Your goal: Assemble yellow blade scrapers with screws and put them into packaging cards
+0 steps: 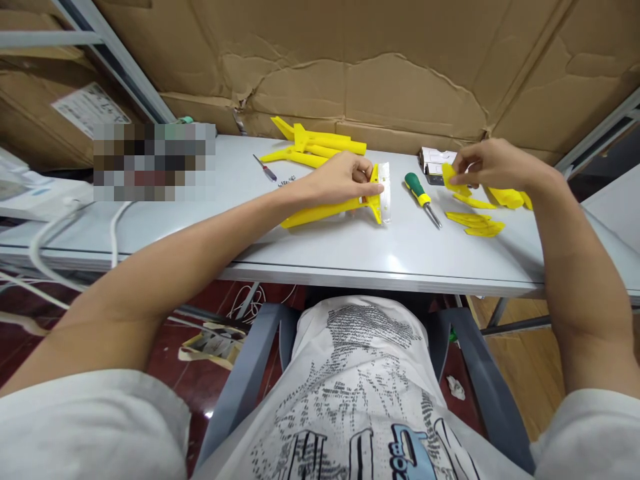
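My left hand (345,181) is closed on a yellow plastic scraper (320,215) near its wide head, where a clear strip (384,193) runs along the edge. The scraper's handle points left across the table. Over on the right, my right hand (493,165) pinches a thin yellow plastic piece (449,175) between thumb and fingers. Several similar flat yellow pieces (483,228) lie below that hand, and more yellow parts (507,197) sit beside its wrist. A green and yellow screwdriver (423,200) rests between my two hands.
Behind my left hand lie more yellow scraper handles (330,141) and a small thin screwdriver (265,168). A small white and black box (434,163) stands near the cardboard (360,80) at the back. White cables (45,247) hang at the left of the table (425,263).
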`<action>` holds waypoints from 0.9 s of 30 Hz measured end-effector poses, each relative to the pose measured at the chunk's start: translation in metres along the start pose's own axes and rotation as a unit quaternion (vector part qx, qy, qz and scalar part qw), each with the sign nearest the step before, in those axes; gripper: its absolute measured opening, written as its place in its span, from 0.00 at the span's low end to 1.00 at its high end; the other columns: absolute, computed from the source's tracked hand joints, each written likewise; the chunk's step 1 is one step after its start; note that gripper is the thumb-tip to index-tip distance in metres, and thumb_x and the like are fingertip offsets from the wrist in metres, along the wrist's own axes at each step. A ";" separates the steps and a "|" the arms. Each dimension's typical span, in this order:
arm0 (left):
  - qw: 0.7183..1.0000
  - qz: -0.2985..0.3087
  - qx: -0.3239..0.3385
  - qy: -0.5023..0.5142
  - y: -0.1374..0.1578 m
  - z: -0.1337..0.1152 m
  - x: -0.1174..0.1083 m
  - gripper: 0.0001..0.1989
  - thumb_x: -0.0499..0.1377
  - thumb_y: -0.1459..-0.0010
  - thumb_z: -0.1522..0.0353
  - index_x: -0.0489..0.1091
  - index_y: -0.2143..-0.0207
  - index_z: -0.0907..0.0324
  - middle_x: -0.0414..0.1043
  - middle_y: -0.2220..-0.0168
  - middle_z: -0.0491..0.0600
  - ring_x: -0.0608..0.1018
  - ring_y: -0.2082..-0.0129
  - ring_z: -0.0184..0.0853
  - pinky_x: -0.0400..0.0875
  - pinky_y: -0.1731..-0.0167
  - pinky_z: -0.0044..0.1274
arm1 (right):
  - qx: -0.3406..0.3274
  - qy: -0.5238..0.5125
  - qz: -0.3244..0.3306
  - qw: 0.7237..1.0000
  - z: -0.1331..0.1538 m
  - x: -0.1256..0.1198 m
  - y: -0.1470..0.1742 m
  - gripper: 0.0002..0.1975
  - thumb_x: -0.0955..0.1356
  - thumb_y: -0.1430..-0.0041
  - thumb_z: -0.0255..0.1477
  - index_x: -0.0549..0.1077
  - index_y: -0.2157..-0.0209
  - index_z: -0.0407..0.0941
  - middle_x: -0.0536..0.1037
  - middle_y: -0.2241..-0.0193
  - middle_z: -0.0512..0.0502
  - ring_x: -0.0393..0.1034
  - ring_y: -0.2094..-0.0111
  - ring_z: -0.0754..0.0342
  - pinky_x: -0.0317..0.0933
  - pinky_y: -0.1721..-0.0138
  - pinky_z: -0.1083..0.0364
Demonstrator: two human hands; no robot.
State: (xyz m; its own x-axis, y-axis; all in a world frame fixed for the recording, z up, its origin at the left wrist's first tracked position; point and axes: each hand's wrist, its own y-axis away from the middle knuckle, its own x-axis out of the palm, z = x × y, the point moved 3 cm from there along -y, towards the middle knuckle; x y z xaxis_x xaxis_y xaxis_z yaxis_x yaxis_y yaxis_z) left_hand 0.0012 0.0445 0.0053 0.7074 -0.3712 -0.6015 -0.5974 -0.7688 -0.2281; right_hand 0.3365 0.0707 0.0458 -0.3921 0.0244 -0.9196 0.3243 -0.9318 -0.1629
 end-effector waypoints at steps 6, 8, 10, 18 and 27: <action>1.000 0.017 0.001 0.003 -0.001 0.002 0.000 0.09 0.69 0.38 0.64 0.78 0.69 0.60 0.79 0.71 0.47 0.77 0.71 0.31 0.65 0.70 0.24 | -0.165 -0.239 -0.216 0.932 0.071 0.016 0.027 0.15 0.80 0.33 0.42 0.76 0.57 0.50 0.86 0.51 0.39 0.82 0.54 0.46 0.78 0.50 0.43; 1.000 0.018 -0.004 0.008 -0.001 0.003 -0.001 0.09 0.69 0.38 0.63 0.79 0.67 0.60 0.80 0.70 0.48 0.77 0.70 0.31 0.66 0.69 0.24 | -0.252 -0.180 -0.207 0.928 0.093 0.032 0.034 0.08 0.78 0.32 0.39 0.80 0.58 0.52 0.86 0.46 0.40 0.81 0.45 0.42 0.77 0.38 0.39; 1.000 0.016 -0.008 0.009 0.000 0.003 -0.003 0.08 0.68 0.38 0.63 0.80 0.66 0.59 0.80 0.68 0.48 0.78 0.70 0.32 0.67 0.69 0.24 | -0.323 -0.116 -0.193 0.919 0.106 0.047 0.037 0.02 0.76 0.30 0.35 0.81 0.59 0.53 0.86 0.44 0.42 0.81 0.42 0.42 0.76 0.37 0.38; 1.000 0.002 0.008 0.023 -0.004 0.004 -0.007 0.05 0.66 0.40 0.67 0.79 0.68 0.59 0.77 0.71 0.47 0.75 0.71 0.30 0.63 0.69 0.25 | -0.403 -0.033 -0.182 0.897 0.098 0.076 0.026 0.05 0.72 0.29 0.32 0.82 0.60 0.51 0.87 0.44 0.45 0.85 0.46 0.45 0.80 0.47 0.42; 0.997 0.019 -0.039 0.064 -0.002 0.002 -0.006 0.04 0.65 0.45 0.66 0.76 0.70 0.58 0.78 0.72 0.46 0.73 0.76 0.30 0.64 0.72 0.24 | -0.406 -0.016 -0.183 0.895 0.096 0.081 0.024 0.06 0.71 0.27 0.31 0.83 0.58 0.51 0.87 0.42 0.45 0.84 0.42 0.45 0.79 0.41 0.41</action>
State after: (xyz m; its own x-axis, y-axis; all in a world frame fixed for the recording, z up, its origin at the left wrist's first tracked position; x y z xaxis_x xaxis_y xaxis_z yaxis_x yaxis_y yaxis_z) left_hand -0.0026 0.0496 0.0078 0.7303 -0.4600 -0.5050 -0.5970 -0.7891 -0.1447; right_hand 0.2300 0.0150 0.0022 -0.6195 0.2516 -0.7436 0.6833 -0.2934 -0.6686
